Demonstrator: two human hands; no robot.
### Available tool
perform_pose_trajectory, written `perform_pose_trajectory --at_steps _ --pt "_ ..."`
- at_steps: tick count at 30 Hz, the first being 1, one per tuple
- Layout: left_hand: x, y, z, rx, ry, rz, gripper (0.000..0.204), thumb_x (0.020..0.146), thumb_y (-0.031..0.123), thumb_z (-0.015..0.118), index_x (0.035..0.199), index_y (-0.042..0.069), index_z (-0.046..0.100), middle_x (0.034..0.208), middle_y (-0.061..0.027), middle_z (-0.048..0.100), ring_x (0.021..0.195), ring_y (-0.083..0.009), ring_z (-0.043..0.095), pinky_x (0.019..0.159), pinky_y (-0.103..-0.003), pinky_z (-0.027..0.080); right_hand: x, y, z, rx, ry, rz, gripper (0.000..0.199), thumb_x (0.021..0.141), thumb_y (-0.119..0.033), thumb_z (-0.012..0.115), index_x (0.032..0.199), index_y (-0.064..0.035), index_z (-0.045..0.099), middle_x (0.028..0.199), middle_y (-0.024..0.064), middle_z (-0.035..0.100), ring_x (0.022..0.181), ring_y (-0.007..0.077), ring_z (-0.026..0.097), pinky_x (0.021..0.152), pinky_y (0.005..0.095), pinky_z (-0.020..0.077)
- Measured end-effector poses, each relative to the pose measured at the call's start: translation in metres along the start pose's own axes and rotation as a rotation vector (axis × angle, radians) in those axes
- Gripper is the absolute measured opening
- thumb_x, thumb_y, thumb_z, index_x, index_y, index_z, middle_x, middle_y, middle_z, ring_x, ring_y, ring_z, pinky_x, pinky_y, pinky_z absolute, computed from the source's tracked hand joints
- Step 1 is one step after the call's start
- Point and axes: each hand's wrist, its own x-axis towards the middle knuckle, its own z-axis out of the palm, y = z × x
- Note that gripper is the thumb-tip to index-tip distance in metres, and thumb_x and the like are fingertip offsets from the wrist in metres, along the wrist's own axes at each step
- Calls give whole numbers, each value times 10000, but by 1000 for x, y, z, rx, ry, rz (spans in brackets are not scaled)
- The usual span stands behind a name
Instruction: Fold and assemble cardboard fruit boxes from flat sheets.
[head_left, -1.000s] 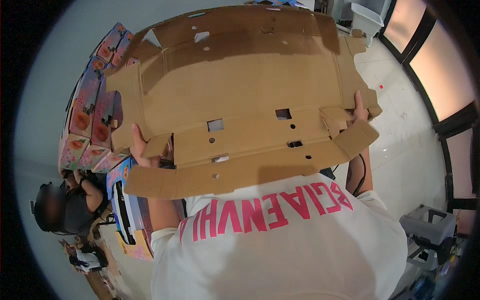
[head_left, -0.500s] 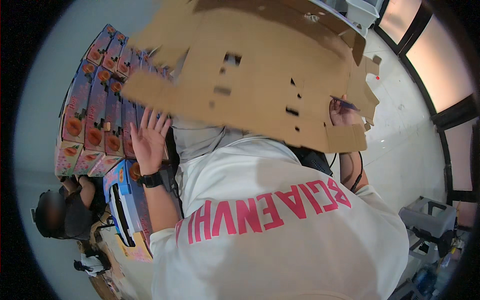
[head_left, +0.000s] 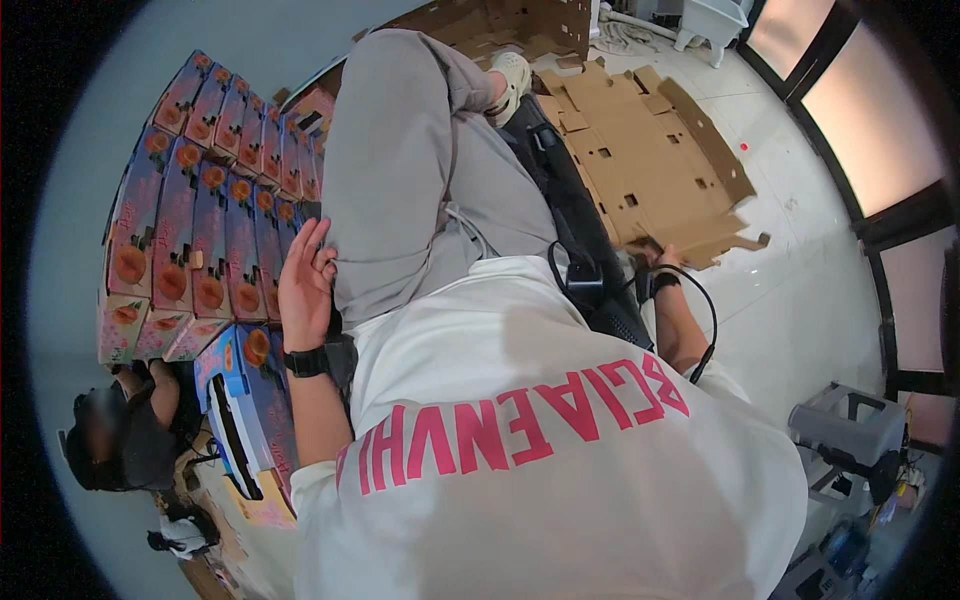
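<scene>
A flattened brown cardboard box [head_left: 655, 150] with small cut-out slots lies at my right side, beside the dark seat. My right hand [head_left: 660, 258] grips its near edge; the fingertips are partly hidden there. My left hand [head_left: 306, 285] is raised beside my grey-trousered leg, holding nothing, with its fingers apart and slightly bent. Next to it stand stacked pink-and-blue printed cartons [head_left: 180, 240] with fruit pictures. A blue printed carton [head_left: 262, 400] with a dark slot is near my left forearm.
A large open cardboard box [head_left: 500, 28] stands beyond my feet. A white tub [head_left: 712, 22] is at the far right, and a grey plastic stool [head_left: 848, 425] at the near right. A black cable [head_left: 712, 310] loops by my right wrist. Another person [head_left: 125, 430] is at the left.
The cardboard sheet has swung from in front of me, over my legs, to my right side, lower down. My right hand moved with it. My left hand stays raised, its fingers more bent.
</scene>
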Motion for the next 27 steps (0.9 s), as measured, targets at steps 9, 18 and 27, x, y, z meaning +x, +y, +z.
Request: perform_pose_trajectory --at_steps 9,18,27 --pt "2 -4 -6 12 33 13 498 1142 268 509 1562 1 503 1572 -143 577 1004 -140 648 832 -231 527 -82 -5 -60 43 133 -231 467 1079 -391 686 1080 76 674 915 177 789 655 215 743 548 312 579" --pt "7 -14 -9 47 136 12 453 1146 270 520 1527 26 535 1520 -110 617 956 -112 647 803 -215 530 -40 9 -32 230 -132 -231 160 1078 -76 622 1213 7 603 1003 179 755 758 277 754 584 354 587" --pt "5 -13 -11 39 72 36 439 1149 262 513 1517 26 545 1495 -105 627 948 -110 636 802 -216 524 -73 -49 65 -94 -270 -26 547 1148 -483 519 1375 14 514 1024 189 816 797 238 786 616 301 583"
